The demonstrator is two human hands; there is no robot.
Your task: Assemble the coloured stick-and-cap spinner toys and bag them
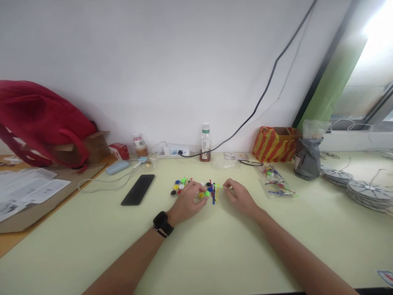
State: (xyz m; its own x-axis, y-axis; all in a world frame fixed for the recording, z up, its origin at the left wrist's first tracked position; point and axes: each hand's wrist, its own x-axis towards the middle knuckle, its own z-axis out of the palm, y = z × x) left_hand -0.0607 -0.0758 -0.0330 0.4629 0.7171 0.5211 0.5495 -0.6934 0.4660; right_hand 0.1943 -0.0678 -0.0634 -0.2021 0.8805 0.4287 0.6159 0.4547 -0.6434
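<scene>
My left hand [188,200], with a black watch [163,223] on its wrist, is closed with thumb and forefinger around a small green round plastic piece [206,194]. Between the fingertips of my right hand [240,197] is a thin yellow-green plastic stick [219,186], pointing left. Small round pieces in several colours, among them a blue disc [177,182] and a black disc [173,193], lie beside and partly under my left hand. A blue stick [213,197] and other coloured sticks lie between the two hands.
Clear bags of coloured sticks [278,184] lie to the right, near stacked grey discs [370,192]. A black phone [138,190] lies left. Along the wall stand a bottle [205,143], a power strip [175,150] with a black cable, and a striped bag [272,145].
</scene>
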